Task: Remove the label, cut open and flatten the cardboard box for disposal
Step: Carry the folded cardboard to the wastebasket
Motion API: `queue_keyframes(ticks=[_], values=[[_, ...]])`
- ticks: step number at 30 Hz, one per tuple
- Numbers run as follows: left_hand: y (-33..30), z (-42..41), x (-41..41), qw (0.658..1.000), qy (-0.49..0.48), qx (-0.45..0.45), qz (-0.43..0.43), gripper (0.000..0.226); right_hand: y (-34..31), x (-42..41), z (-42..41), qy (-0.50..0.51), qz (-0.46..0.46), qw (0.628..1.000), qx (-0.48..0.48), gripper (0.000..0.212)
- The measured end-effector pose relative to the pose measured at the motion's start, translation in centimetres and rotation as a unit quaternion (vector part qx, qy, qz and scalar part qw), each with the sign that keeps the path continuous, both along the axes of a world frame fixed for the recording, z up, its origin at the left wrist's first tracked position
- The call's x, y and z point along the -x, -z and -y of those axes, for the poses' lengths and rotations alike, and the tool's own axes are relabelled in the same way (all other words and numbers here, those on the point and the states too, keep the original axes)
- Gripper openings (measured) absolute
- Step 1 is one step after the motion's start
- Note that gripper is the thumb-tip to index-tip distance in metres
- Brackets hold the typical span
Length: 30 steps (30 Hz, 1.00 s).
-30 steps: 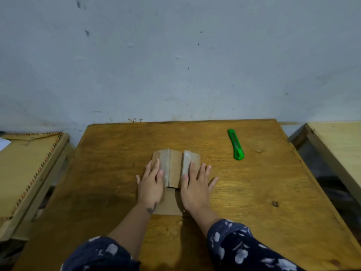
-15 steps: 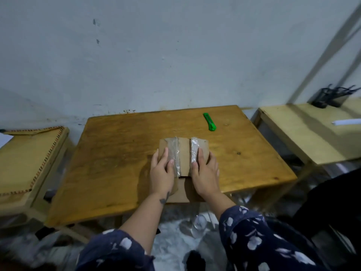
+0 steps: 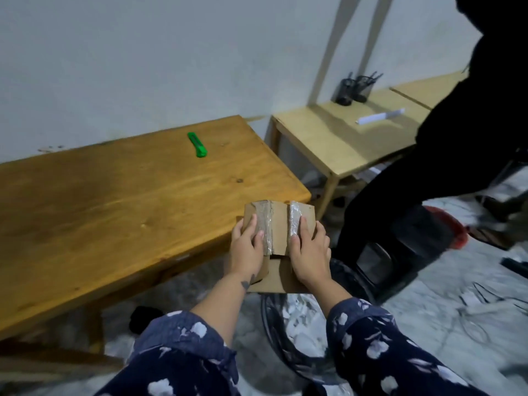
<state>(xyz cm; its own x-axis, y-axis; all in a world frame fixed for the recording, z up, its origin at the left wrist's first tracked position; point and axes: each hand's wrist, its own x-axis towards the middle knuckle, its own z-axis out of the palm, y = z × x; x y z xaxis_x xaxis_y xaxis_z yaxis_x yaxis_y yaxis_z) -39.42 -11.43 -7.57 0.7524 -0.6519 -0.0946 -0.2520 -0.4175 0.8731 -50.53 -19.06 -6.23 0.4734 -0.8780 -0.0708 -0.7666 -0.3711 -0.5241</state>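
Observation:
A flattened brown cardboard box (image 3: 278,227) with shiny tape strips on its two upper flaps is held in the air past the near right corner of the brown wooden table (image 3: 114,201). My left hand (image 3: 247,248) grips its left side and my right hand (image 3: 310,250) grips its right side, fingers laid over the taped flaps. Below the hands, a plain cardboard panel sticks out. A green utility knife (image 3: 197,144) lies far back on the table, apart from both hands.
A bin with crumpled white plastic (image 3: 303,330) stands on the floor under the box. A person in black (image 3: 471,132) sits at the right on a dark stool. A pale wooden table (image 3: 343,138) behind carries pen holders (image 3: 355,87) and a white object.
The box has been lifted off the table and carried right, past the table's corner and above the bin. The view has swung right, showing the person in black.

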Motion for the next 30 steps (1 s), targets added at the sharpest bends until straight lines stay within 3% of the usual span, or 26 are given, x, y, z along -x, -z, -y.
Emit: queue_keyframes(ticks=[5,10,14,21,26,30], values=[[4.2,5.0,7.0,0.998,-0.003,-0.061,-0.036,0.046,4.3,6.9,5.4,0.001,-0.048,0.998,-0.037,0.053],[12.0,7.8,12.3,0.975,0.039,-0.191,-0.107,0.045,11.7,12.8,8.7,-0.007,-0.117,0.984,-0.136,0.052],[19.1,8.0,15.1,0.953,0.047,-0.245,-0.172,0.045,19.4,15.6,9.4,0.003,-0.132,0.967,-0.218,0.053],[35.7,11.3,16.3,0.92,0.078,-0.325,-0.206,0.049,36.9,16.5,12.5,0.074,-0.133,0.939,-0.309,0.036],[47.9,13.0,17.5,0.894,0.075,-0.385,-0.215,0.053,48.7,16.5,14.0,0.061,-0.174,0.937,-0.298,0.042],[53.5,13.3,18.6,0.864,0.025,-0.431,-0.259,0.053,53.6,16.5,14.2,0.041,-0.214,0.935,-0.279,0.039]])
